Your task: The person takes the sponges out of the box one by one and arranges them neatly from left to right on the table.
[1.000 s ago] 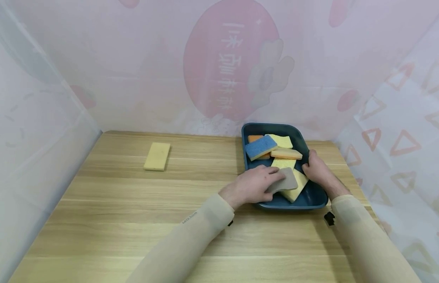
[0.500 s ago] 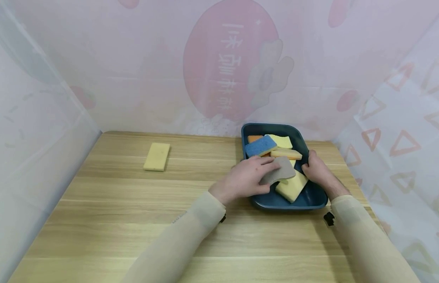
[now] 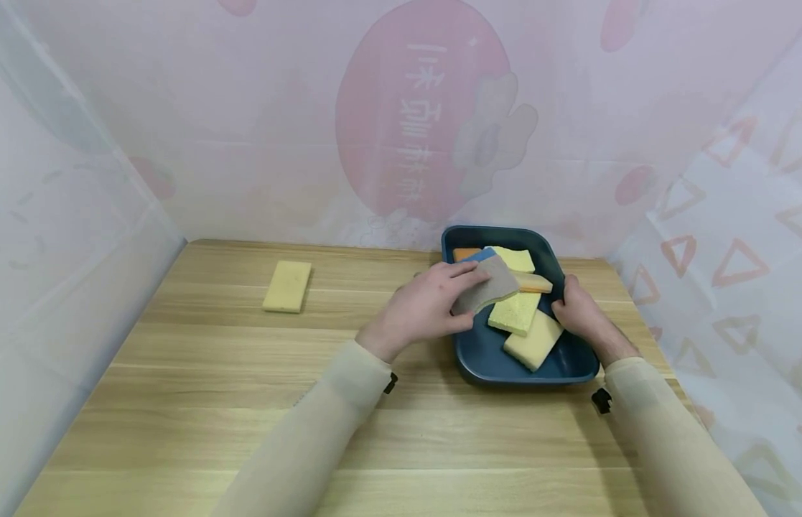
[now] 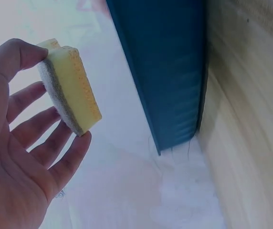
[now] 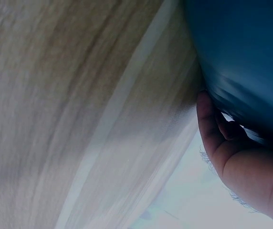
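Observation:
My left hand [image 3: 426, 305] pinches a sponge [image 3: 491, 287] with a grey scouring face, raised over the left side of a dark blue plastic basin [image 3: 481, 355]. In the left wrist view the thumb and fingertips hold this sponge [image 4: 72, 90] by its edges, its grey side toward the palm and its body yellow. On the basin's right side, my right hand [image 3: 580, 309] grips the rim; the right wrist view has its fingers [image 5: 208, 124] against the outer wall. Inside lie several sponges, among them a blue one [image 3: 483, 254], mostly covered by the held sponge, and a pale yellow one [image 3: 535, 341] at the front.
A single yellow sponge [image 3: 287, 286] lies flat on the wooden table [image 3: 200, 373], far left of the basin. Printed cloth walls [image 3: 278, 143] stand behind the table and along both sides.
My left hand has lifted the grey-faced sponge and carried it left and toward the back, uncovering the yellow sponges beneath and overlapping the blue one. My right hand stays on the rim.

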`<state>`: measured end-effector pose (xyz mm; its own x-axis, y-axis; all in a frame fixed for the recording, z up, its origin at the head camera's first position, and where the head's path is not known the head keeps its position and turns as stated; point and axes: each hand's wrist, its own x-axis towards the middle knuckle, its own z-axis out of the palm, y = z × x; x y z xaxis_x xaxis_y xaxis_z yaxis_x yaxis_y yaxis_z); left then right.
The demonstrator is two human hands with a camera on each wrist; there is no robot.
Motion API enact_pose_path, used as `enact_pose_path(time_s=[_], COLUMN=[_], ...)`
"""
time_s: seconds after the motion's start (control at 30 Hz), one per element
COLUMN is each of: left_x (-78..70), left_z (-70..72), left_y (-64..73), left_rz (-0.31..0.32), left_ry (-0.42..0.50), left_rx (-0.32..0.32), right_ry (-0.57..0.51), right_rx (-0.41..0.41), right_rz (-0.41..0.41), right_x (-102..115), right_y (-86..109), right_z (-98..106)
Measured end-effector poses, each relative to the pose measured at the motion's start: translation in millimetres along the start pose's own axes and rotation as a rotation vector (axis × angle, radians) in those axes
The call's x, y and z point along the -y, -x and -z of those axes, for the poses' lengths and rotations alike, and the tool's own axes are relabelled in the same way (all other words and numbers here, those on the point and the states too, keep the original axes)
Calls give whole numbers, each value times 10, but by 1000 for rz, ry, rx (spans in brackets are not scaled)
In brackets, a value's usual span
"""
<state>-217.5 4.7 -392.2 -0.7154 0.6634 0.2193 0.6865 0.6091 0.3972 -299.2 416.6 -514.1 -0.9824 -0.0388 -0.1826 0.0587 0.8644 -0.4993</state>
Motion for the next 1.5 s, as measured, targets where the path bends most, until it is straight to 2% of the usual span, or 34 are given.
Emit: enact_pose_path(time_s=[0.1,0.17,0.33,0.4,0.5,0.6,0.73,0.83,0.9,0.93,0.97,1.17,1.2,1.33,1.4,1.5], left_x=[34,57,105,120,146,174,220,252,272,283,291,351,366,443,488,563], left_z=[50,78,121,132,145,153,155,158,158,158,159,193,200,222,230,243], left_y=[13,23,41,44,55,71,98,116,124,127,131,176,188,245,277,330], left_rz=[15,31,104,140,193,238,284,319,354,373,395,501,513,558,580,609], left_ry=[3,4,2,-6,-22,-38,-56,-64,-64,-64,-61,-50,-51,-47,-45,-41], left_rx=[-24,-34,-35,-33,-37,-61,-113,-150,-172,-180,-186,-203,-204,-198,-191,-187], right_ry=[-23,-26,-15,-22,-18,-10,-3,-16,-22,-27,-30,-13,-11,-13,-4,8], right_rx=[15,6,1,19,25,2,-24,-17,-10,-10,-1,0,-5,-10,-16,-33], right_rz=[-11,11,18,-4,-10,-5,11,27,32,32,23,0,5,20,23,15], right_x=[345,456,569,629,573,309,-180,-414,-496,-514,-378,-124,-256,-359,-325,-130], right_y=[254,351,465,502,441,248,-94,-272,-343,-362,-268,-91,-188,-253,-223,-80], right_z=[113,156,190,201,185,99,-48,-104,-118,-124,-80,-37,-81,-105,-93,-42])
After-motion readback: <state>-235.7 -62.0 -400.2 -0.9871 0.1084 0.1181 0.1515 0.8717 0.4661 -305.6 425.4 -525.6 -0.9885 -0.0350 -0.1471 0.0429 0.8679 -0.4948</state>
